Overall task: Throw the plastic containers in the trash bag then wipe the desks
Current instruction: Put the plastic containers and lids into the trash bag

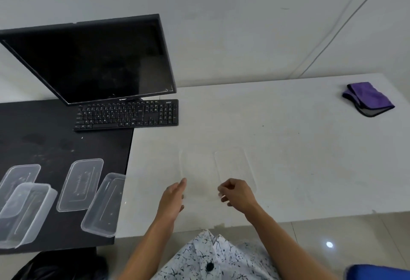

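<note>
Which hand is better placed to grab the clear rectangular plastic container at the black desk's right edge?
Left. The left hand, fingers straight, lies nearer the clear rectangular plastic container on the black desk; the right hand, fingers curled, would likely have to cross the left arm.

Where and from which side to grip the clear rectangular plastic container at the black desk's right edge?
Likely from above at the near end, spanning the short width of the clear rectangular plastic container: its long walls run toward the person.

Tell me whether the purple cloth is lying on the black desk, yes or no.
No, the purple cloth lies folded on the white desk, well apart from the black desk.
</note>
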